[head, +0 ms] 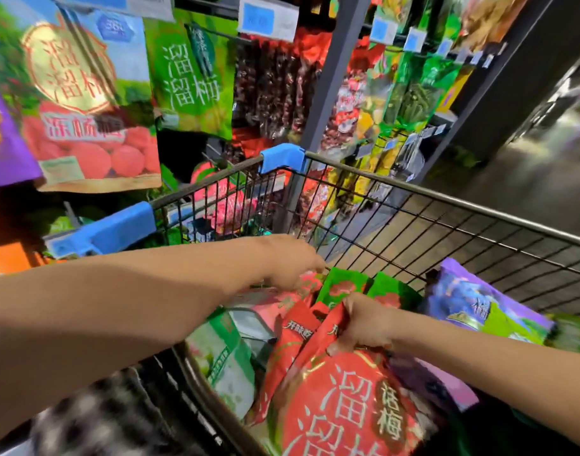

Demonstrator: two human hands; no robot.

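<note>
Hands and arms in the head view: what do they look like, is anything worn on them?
The left forearm and right forearm are bare to the frame edge, no sleeves. The left hand and right hand wear no gloves, and neither wrist shows a watch or band. Blur hides any rings.

Store light bright, even; source out of frame; colours saturated. Glare on glossy hanging snack bags [94, 93] and polished floor [528, 166] at right. Motion blur throughout: dried-fruit packets [275, 90], left hand [291, 261], checked sleeve [94, 419] smeared. Red plum bag [344, 406] lettering fairly legible. Wide-angle bending of cart rim [446, 199]; shelf post [328, 77] leans. Cart depths in shadow.
</note>
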